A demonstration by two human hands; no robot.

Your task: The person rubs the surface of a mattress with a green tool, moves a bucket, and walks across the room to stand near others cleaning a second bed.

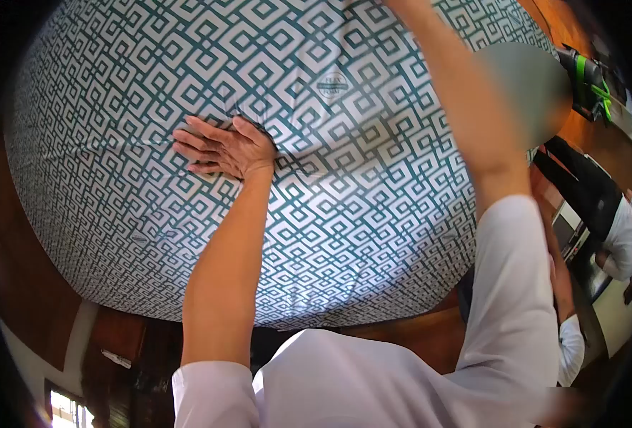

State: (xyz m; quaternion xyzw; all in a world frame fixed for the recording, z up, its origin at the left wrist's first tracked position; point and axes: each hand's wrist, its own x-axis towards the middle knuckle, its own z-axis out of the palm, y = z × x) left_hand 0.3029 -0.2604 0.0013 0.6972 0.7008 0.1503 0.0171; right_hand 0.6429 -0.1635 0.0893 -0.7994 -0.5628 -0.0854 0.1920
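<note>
A large mattress (373, 235) in white fabric with a dark green geometric pattern fills most of the view. A round printed label, which seems to read "Flex Foam", shows on its upper part. Flat on the fabric lies my left hand (226, 148), open, with fingers spread and pointing left. Small creases show in the cloth around that palm. My right arm stretches up across the mattress, blurred, and the hand is past the top edge of the view.
At the right stands a person in dark trousers (580, 185) and a white top. Another person's white sleeve (570, 349) and arm show near my right elbow. A black item with bright green straps (601, 96) is at the upper right. Brown floor (37, 278) borders the mattress.
</note>
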